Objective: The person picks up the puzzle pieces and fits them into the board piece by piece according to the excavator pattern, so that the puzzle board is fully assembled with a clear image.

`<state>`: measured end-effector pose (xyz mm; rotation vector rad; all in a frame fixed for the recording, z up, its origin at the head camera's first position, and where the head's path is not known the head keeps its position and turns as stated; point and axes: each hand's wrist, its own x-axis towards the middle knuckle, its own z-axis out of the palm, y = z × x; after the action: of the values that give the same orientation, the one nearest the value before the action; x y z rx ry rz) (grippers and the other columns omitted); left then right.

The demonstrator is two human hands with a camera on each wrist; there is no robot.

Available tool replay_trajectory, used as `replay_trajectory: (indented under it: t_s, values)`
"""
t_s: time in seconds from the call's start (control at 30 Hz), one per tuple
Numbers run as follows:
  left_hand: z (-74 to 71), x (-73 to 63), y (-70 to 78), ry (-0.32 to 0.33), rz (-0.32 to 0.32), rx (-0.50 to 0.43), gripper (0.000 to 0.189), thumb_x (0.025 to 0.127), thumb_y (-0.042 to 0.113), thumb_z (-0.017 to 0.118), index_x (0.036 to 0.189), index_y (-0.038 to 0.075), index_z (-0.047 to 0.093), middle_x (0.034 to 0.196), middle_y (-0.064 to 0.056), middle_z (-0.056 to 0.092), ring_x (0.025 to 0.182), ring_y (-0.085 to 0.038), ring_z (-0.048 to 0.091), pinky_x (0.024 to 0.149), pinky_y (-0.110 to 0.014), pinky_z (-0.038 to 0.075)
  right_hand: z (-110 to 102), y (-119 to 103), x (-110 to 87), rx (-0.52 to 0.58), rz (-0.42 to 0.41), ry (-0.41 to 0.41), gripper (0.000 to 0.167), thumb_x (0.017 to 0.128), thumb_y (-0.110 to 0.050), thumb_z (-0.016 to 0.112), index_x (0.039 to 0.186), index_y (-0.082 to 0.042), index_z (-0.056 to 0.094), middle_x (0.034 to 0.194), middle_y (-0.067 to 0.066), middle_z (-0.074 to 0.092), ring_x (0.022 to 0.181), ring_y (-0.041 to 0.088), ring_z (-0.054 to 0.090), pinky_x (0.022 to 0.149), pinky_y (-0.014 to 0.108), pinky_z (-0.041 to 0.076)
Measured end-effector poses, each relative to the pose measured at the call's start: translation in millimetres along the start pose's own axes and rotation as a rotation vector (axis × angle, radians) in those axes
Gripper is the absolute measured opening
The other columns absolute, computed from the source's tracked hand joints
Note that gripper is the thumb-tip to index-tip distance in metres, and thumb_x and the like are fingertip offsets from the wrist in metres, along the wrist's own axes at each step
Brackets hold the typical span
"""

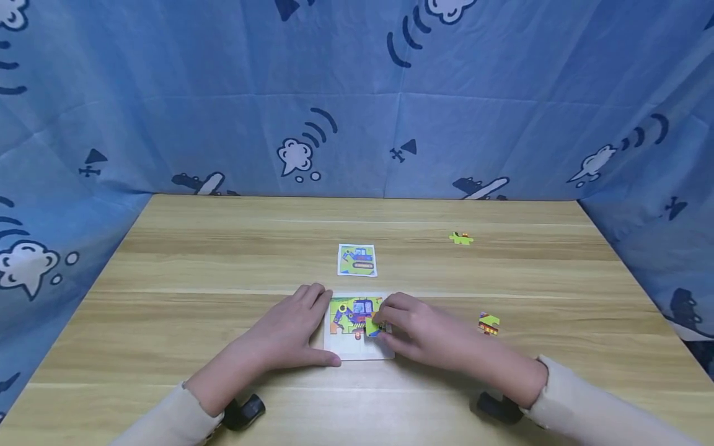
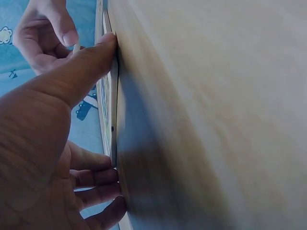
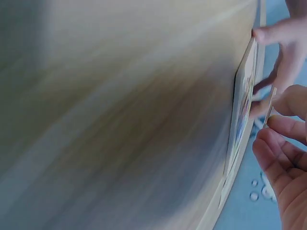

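Note:
In the head view a puzzle board (image 1: 357,350) with a white frame lies in front of the person, its upper part filled with colourful digger pieces. The left hand (image 1: 292,328) rests along its left side, fingers spread, the thumb at the near edge and fingertips at the far left corner. Between thumb and fingers, the right hand (image 1: 421,328) pinches a green-and-blue puzzle piece (image 1: 370,327) over the board's right part. The right wrist view shows that puzzle piece (image 3: 270,106) edge-on, raised off the board (image 3: 240,105).
A square picture card (image 1: 357,260) of a blue digger lies just beyond the board. Two loose puzzle pieces are on the wooden table (image 1: 234,248) to the right: a green one (image 1: 461,238) farther back, a green-and-red one (image 1: 488,323) nearer. A blue patterned curtain (image 1: 346,74) hangs behind.

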<state>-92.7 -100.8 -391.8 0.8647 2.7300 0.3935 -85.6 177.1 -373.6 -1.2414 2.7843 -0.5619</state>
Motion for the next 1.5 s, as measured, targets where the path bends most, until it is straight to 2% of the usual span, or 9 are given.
replay_trajectory:
  t_s: [0.27, 0.63, 0.87, 1.23, 1.5]
  values:
    - [-0.9, -0.6, -0.9, 0.007, 0.016, 0.015, 0.115, 0.080, 0.076, 0.074, 0.157, -0.002, 0.040, 0.153, -0.018, 0.047, 0.139, -0.032, 0.049, 0.112, -0.049, 0.050, 12.6, -16.1, 19.1, 0.020, -0.065, -0.049, 0.018, 0.098, -0.021, 0.072, 0.114, -0.012, 0.075, 0.111, -0.001, 0.070, 0.098, 0.007, 0.067, 0.089, 0.026, 0.060]
    - [-0.3, -0.2, 0.0, 0.022, 0.036, 0.017, 0.114, 0.080, 0.073, 0.075, 0.156, -0.004, 0.040, 0.152, -0.018, 0.048, 0.138, -0.032, 0.049, 0.110, -0.047, 0.051, 24.0, -23.5, 27.2, -0.010, -0.128, -0.056, 0.016, 0.099, -0.022, 0.071, 0.111, -0.012, 0.075, 0.107, -0.002, 0.066, 0.096, 0.007, 0.063, 0.086, 0.020, 0.057]
    - [0.1, -0.3, -0.4, 0.036, 0.054, 0.033, 0.112, 0.081, 0.072, 0.076, 0.155, -0.005, 0.042, 0.149, -0.018, 0.049, 0.134, -0.032, 0.051, 0.107, -0.046, 0.053, 27.8, -27.9, 32.5, -0.072, -0.174, -0.038, 0.015, 0.098, -0.023, 0.072, 0.107, -0.012, 0.075, 0.102, -0.003, 0.065, 0.093, 0.007, 0.060, 0.083, 0.018, 0.055]
    - [0.3, -0.6, -1.3, 0.051, 0.055, 0.041, 0.112, 0.081, 0.072, 0.076, 0.154, -0.006, 0.042, 0.147, -0.018, 0.050, 0.132, -0.031, 0.051, 0.108, -0.046, 0.052, 29.6, -34.9, 34.7, -0.141, -0.162, -0.041, 0.011, 0.096, -0.022, 0.075, 0.097, -0.012, 0.072, 0.096, -0.003, 0.062, 0.087, 0.008, 0.057, 0.076, 0.018, 0.053]
    - [1.2, -0.9, -3.2, 0.045, 0.055, 0.044, 0.114, 0.080, 0.075, 0.074, 0.155, -0.005, 0.042, 0.148, -0.017, 0.050, 0.134, -0.031, 0.051, 0.108, -0.045, 0.052, 29.2, -37.0, 35.5, -0.122, -0.135, -0.085, 0.010, 0.098, -0.022, 0.074, 0.102, -0.013, 0.077, 0.101, -0.002, 0.063, 0.093, 0.008, 0.058, 0.080, 0.017, 0.054]
